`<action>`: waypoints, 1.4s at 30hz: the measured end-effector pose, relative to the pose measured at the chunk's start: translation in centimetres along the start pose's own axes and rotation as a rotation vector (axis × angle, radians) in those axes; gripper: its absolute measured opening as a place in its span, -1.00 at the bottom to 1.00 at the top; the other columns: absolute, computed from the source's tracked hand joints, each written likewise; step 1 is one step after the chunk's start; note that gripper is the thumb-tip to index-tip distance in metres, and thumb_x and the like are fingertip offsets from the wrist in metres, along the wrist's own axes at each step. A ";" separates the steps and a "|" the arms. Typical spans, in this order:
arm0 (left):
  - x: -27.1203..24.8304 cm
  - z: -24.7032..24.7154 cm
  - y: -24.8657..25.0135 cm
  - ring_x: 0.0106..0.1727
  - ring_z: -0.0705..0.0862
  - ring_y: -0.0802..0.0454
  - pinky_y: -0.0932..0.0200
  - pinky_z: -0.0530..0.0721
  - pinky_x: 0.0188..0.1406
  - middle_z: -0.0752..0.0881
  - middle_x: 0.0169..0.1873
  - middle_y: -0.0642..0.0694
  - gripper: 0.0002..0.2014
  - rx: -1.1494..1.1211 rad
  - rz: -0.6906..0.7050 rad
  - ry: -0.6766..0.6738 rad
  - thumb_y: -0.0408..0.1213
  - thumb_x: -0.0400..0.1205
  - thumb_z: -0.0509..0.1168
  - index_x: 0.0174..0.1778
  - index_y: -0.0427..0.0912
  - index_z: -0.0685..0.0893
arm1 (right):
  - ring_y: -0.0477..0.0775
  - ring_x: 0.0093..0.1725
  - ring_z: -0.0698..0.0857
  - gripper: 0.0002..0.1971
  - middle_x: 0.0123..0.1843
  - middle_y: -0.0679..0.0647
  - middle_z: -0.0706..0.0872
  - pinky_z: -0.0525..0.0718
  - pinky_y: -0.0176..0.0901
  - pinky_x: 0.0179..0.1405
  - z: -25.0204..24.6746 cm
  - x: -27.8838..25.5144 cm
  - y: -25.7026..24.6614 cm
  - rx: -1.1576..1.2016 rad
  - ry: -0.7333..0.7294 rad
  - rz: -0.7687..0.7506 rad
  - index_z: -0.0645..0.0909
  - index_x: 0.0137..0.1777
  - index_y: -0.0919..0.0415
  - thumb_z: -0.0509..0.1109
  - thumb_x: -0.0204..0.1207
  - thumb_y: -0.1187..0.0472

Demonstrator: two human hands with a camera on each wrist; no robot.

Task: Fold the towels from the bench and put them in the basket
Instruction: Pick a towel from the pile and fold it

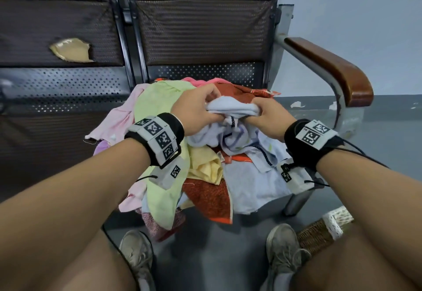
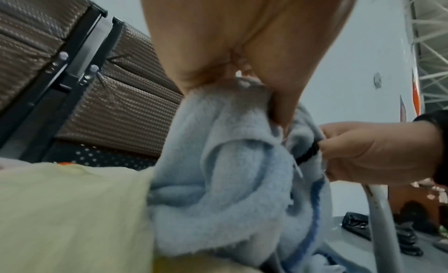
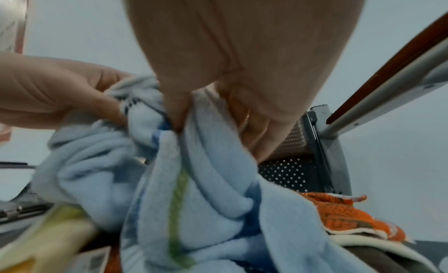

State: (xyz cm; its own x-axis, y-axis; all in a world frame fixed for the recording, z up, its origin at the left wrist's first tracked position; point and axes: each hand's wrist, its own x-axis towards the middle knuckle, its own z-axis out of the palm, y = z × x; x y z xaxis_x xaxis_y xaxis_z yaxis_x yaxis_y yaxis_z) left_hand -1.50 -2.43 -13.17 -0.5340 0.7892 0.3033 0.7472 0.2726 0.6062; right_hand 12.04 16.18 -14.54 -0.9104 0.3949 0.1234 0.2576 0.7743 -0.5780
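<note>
A light blue towel (image 1: 230,108) with a dark stitched edge is lifted off a heap of cloths on a chair seat. My left hand (image 1: 196,110) grips its top edge from the left, and my right hand (image 1: 267,117) grips it from the right, close together. In the left wrist view the blue towel (image 2: 218,171) hangs from my left hand (image 2: 242,56), with the right hand (image 2: 371,152) pinching its dark edge. In the right wrist view the towel (image 3: 206,191) drapes from my right hand (image 3: 230,66); the left hand (image 3: 60,99) holds it at the left.
The heap holds a lime green cloth (image 1: 159,149), a pink cloth (image 1: 118,119), a yellow cloth (image 1: 205,167), an orange-red towel (image 1: 210,197) and another pale blue cloth (image 1: 251,188). A wooden armrest (image 1: 331,69) stands at the right. A wicker basket (image 1: 324,231) sits on the floor by my right shoe.
</note>
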 end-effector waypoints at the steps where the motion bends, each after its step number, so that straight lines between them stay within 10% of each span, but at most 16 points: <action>1: 0.0 -0.2 -0.4 -0.16 0.66 0.03 0.03 0.63 -0.18 0.67 -0.24 0.16 -0.61 0.094 -0.030 0.029 0.05 0.37 0.61 -0.02 0.02 0.64 | 0.02 -0.37 0.48 -0.68 -0.41 -0.06 0.49 0.35 -0.12 -0.42 -0.2 0.1 0.0 -0.032 0.067 -0.004 0.39 -0.37 0.01 0.50 0.46 0.22; 7: -0.2 -0.8 -0.4 -0.37 0.49 0.07 0.11 0.40 -0.43 0.55 -0.40 0.09 -0.43 0.266 -0.078 -0.017 0.44 0.29 0.47 -0.24 0.08 0.40 | -0.06 -0.32 0.44 -0.71 -0.28 0.00 0.51 0.39 -0.13 -0.36 -0.8 0.2 -2.5 0.092 0.063 -0.055 0.45 -0.22 0.12 0.46 0.41 -0.03; 11: -0.1 -1.3 0.7 -0.38 0.43 0.11 0.14 0.40 -0.41 0.50 -0.40 0.09 -0.50 0.070 -0.095 -0.066 0.26 0.36 0.53 -0.28 0.07 0.35 | -0.03 -0.30 0.33 -0.86 -0.28 -0.02 0.37 0.35 -0.07 -0.32 -1.1 0.0 -2.8 0.222 0.100 -0.043 0.31 -0.19 0.12 0.25 0.45 0.15; 17: 1.0 -1.0 1.4 -0.41 0.46 0.04 0.12 0.39 -0.36 0.46 -0.54 0.03 -0.58 -0.063 -0.213 0.031 -0.09 0.67 0.32 -0.52 -0.05 0.43 | -0.12 -0.37 0.47 -0.77 -0.39 -0.10 0.54 0.42 -0.21 -0.36 -1.6 0.2 -3.0 0.111 0.286 -0.199 0.45 -0.24 0.09 0.45 0.54 0.13; 21: 2.3 -1.9 1.0 0.15 0.68 -0.38 -0.06 0.47 -0.13 0.71 -0.07 -0.42 -0.72 -0.211 -0.483 0.229 -0.28 0.74 0.15 -0.27 -0.23 0.62 | -0.06 -0.32 0.58 -0.87 -0.30 -0.08 0.67 0.57 -0.11 -0.22 -1.8 -0.7 -3.2 0.037 0.041 -0.199 0.53 -0.09 0.03 0.46 0.52 0.18; 24: 3.0 0.2 -1.0 0.45 0.57 -0.11 0.28 0.61 -0.06 0.57 0.45 -0.29 -0.68 -0.278 -0.627 0.051 -0.44 0.74 0.10 0.40 -0.36 0.53 | -0.14 -0.45 0.52 -0.86 -0.43 -0.12 0.61 0.54 -0.12 -0.31 -1.8 -1.4 -2.9 0.045 0.061 -0.211 0.50 0.10 0.04 0.36 0.61 0.23; 26: 4.5 1.2 -1.8 0.32 0.61 0.09 0.42 0.62 -0.05 0.62 0.33 -0.15 -0.64 0.139 -0.595 -0.097 -0.46 0.63 0.23 0.37 -0.34 0.51 | -0.13 -0.50 0.51 -0.77 -0.44 -0.22 0.60 0.46 -0.35 -0.40 -1.8 -1.8 -3.1 0.117 0.108 -0.270 0.45 0.28 0.09 0.28 0.67 0.29; 27: 3.9 1.6 -1.4 0.11 0.65 0.06 0.32 0.65 -0.12 0.67 0.10 -0.17 -0.71 -0.165 -0.570 0.035 -0.41 0.58 0.31 0.22 -0.35 0.59 | -0.12 -0.50 0.50 -0.74 -0.39 -0.31 0.60 0.43 -0.42 -0.42 -1.9 -1.8 -3.3 0.114 0.110 -0.318 0.45 0.32 0.10 0.24 0.67 0.33; 29: 3.4 0.2 1.0 -0.14 0.64 -0.04 -0.02 0.65 -0.21 0.63 -0.19 -0.24 -0.80 -0.647 -0.499 0.230 -0.44 0.46 0.41 -0.02 -0.37 0.69 | -0.10 -0.43 0.56 -0.68 -0.30 -0.35 0.67 0.57 -0.35 -0.27 -2.0 -1.7 -4.1 0.025 0.020 -0.379 0.60 0.25 0.08 0.17 0.64 0.40; 33: 2.9 -1.1 4.0 -0.19 0.64 -0.11 -0.08 0.66 -0.16 0.65 -0.25 -0.21 -0.88 -0.720 -0.413 0.186 -0.27 0.51 0.44 -0.26 -0.19 0.63 | 0.05 -0.14 0.71 -0.76 -0.14 0.04 0.83 0.65 -0.04 0.01 -0.8 -1.6 -5.6 -0.093 -0.097 -0.191 0.82 -0.06 0.05 0.28 0.59 0.18; 37: 3.4 -1.2 5.9 -0.23 0.70 -0.06 0.01 0.71 -0.15 0.70 -0.29 -0.19 -0.91 -0.782 -0.416 0.113 -0.33 0.58 0.36 -0.20 -0.27 0.65 | -0.15 -0.47 0.54 -0.53 -0.48 -0.10 0.60 0.44 -0.31 -0.49 0.1 -0.8 -6.6 -0.018 0.063 -0.072 0.58 -0.42 0.05 0.39 0.55 -0.29; 42: 4.1 -2.6 5.7 -0.14 0.59 -0.07 -0.03 0.63 -0.08 0.52 -0.23 -0.25 -0.78 -0.806 -0.363 0.228 -0.36 0.58 0.37 -0.37 -0.19 0.53 | -0.01 -0.40 0.43 -0.63 -0.45 0.01 0.48 0.40 -0.11 -0.32 0.1 1.2 -6.9 0.387 0.170 0.074 0.43 -0.45 0.11 0.25 0.64 0.26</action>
State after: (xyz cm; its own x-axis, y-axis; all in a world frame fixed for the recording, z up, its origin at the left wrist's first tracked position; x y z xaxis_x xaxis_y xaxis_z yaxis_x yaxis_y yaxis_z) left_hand -0.41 0.95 -6.56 -0.8115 0.5789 0.0795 0.0607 -0.0519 0.9968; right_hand 9.14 11.27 -10.45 -0.8193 0.5435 0.1827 0.1505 0.5112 -0.8462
